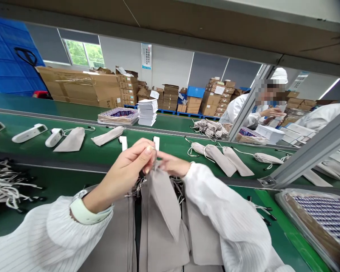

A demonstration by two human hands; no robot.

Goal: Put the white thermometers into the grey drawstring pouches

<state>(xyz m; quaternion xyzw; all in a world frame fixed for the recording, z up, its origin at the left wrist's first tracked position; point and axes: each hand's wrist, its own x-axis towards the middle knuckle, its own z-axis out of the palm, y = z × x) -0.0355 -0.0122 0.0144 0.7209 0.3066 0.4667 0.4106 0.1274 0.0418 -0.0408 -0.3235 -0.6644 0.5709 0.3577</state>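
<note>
A grey drawstring pouch point(164, 200) hangs upright in front of me, its closed end pointing down. Pinched thumb to fingers, my left hand point(133, 162) grips it at the gathered top. My right hand point(175, 165) reaches in from the other side, its fingers bent at the pouch's neck and one finger stretched towards the left hand; they are partly blurred. Beneath lie stacks of flat grey pouches point(204, 230) with cords and dark cord ends. Just behind my hands, white handheld devices point(123, 142) stand on the green conveyor belt point(175, 141), partly covered by my fingers.
Along the belt lie more white devices point(30, 133) and filled pouches point(221, 158). Loose cords point(5, 185) bunch at left. A tray of small patterned items point(323, 211) sits at right. A metal post point(308, 151) slants up there. Across the belt, a person in white point(243, 107) handles something pale.
</note>
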